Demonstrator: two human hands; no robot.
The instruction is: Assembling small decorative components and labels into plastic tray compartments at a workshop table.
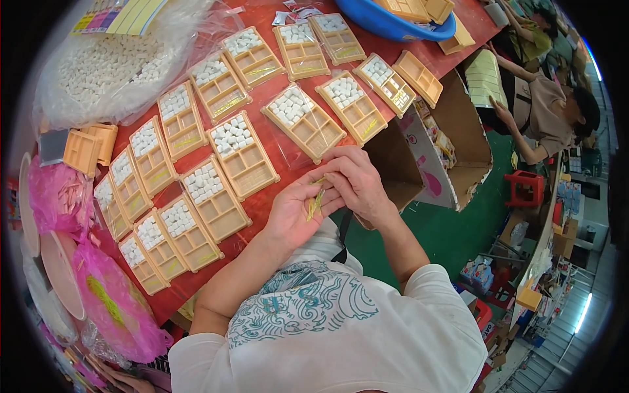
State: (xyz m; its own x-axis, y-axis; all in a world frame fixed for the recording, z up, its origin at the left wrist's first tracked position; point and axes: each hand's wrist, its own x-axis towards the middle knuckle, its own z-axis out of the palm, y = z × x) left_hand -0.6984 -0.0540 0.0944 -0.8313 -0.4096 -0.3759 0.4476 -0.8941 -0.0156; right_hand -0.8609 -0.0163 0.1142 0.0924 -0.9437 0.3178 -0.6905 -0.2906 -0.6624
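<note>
My left hand [291,209] is cupped palm up, holding a few thin yellow-green sticks [314,208] across its fingers. Over it, my right hand [359,183] has its fingertips pinched together at the upper end of those sticks. Just beyond the hands lies a light-orange compartment tray [313,136] with small white cubes [292,105] in its top section. Several similar trays, such as the tray [252,177] left of my hands, stand in rows. Many of them also hold yellow-green sticks in a lower compartment.
The trays stand on a red-covered table [288,154]. A clear bag of white cubes [111,69] lies far left, and pink bags [108,301] sit at the left edge. Far right are a blue basin [393,23], a cardboard box [472,144] and another person [544,114].
</note>
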